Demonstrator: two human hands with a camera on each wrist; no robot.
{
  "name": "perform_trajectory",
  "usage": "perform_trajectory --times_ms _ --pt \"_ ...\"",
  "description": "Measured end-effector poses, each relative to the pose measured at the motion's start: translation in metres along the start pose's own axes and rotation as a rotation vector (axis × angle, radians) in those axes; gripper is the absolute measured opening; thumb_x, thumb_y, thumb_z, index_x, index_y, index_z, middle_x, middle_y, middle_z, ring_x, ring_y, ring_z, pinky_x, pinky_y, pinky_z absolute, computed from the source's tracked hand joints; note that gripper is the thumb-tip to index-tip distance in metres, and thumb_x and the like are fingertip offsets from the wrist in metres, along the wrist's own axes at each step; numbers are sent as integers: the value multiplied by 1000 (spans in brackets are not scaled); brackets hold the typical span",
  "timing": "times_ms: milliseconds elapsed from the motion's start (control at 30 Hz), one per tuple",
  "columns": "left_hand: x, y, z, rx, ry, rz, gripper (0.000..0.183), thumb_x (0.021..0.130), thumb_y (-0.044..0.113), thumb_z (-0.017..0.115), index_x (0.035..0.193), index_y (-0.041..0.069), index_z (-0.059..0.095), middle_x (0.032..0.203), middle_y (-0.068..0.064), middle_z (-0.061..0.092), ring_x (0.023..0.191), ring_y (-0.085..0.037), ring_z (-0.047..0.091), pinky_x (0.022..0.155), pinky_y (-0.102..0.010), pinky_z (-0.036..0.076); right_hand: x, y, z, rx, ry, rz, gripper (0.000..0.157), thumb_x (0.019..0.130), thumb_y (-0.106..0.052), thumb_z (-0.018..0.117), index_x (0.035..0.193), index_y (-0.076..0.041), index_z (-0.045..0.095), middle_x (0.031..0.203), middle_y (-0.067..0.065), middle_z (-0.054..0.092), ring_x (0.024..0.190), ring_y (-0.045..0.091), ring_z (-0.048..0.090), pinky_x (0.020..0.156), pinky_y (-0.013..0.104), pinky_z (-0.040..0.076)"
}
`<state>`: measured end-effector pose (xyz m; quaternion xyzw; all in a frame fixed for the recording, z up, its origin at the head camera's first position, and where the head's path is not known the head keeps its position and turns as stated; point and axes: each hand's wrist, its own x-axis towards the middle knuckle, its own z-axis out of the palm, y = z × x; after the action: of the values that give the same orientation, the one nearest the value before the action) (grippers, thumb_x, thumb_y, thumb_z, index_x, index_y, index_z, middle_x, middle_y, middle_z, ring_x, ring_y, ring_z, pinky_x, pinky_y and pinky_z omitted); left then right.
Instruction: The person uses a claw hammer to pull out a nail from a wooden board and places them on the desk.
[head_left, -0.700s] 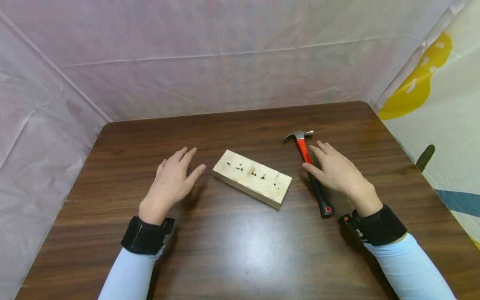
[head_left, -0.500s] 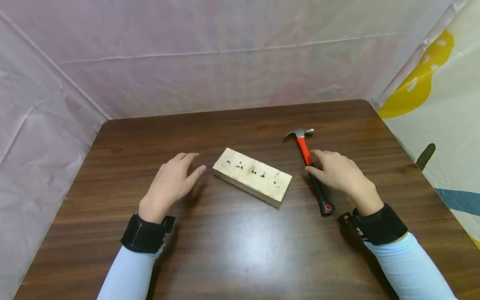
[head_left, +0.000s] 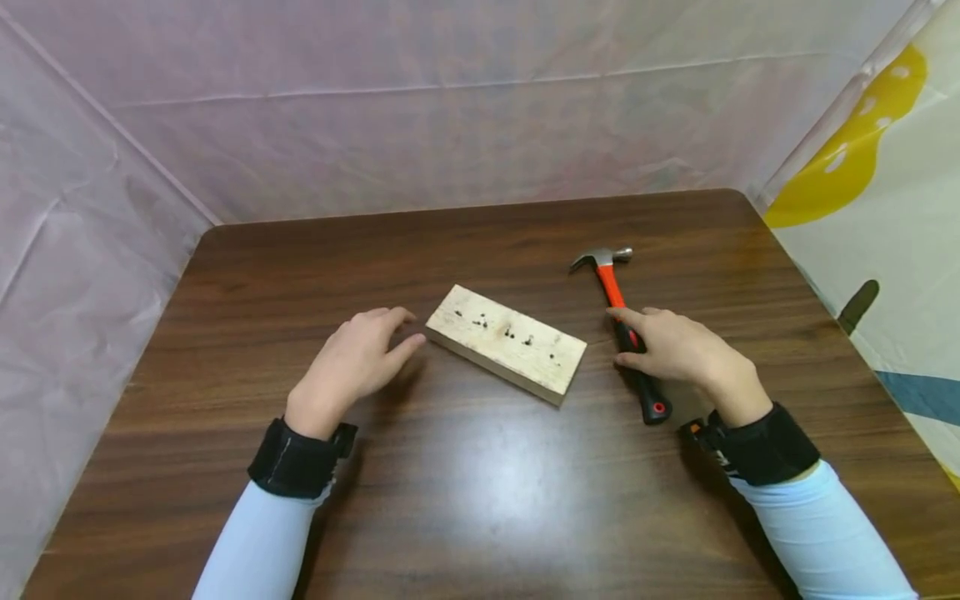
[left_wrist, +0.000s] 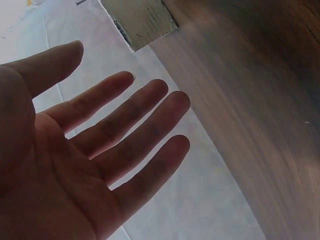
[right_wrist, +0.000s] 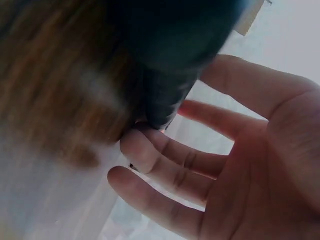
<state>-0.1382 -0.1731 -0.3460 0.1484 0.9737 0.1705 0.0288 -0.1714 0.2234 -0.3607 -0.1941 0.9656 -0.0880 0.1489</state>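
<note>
Right hand (head_left: 678, 350): lies over the middle of the hammer (head_left: 626, 329); its fingers bend loosely at the handle and touch it, with no tight grip yet.
Left hand (head_left: 352, 367): open, fingers spread, holding nothing; its fingertips are just beside the wood block (head_left: 506, 342).
Hammer: flat on the tabletop (head_left: 465, 483), right of the block; silver head far from the person, orange neck, black handle with a red dot at the end.
Wood block: pale and flat, with small dark nails and holes on top.
</note>
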Motion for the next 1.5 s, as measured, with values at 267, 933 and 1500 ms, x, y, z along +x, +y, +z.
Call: perform_trajectory --times_ms 267,933,1500 --pt "1 3 -2 3 -5 0 40 100 37 58 127 8 61 119 -9 62 106 -26 62 84 -42 48 2 0 2 45 -13 3 76 88 -16 72 149 5 31 121 31 51 101 40 58 83 49 46" --pt "0 4 -1 5 -18 3 40 100 37 57 128 9 60 121 -10 61 107 -28 62 84 -43 48 -1 9 -4 114 101 141 50 87 2 51 134 16 39 105 28 38 73 33 53 57 35 44" --pt "0 7 -1 16 -9 8 40 100 38 57 127 9 61 121 -9 62 107 -28 62 84 -42 48 1 12 -5 200 166 173 33 99 1 47 125 20 45 106 29 39 78 35 51 62 37 44"
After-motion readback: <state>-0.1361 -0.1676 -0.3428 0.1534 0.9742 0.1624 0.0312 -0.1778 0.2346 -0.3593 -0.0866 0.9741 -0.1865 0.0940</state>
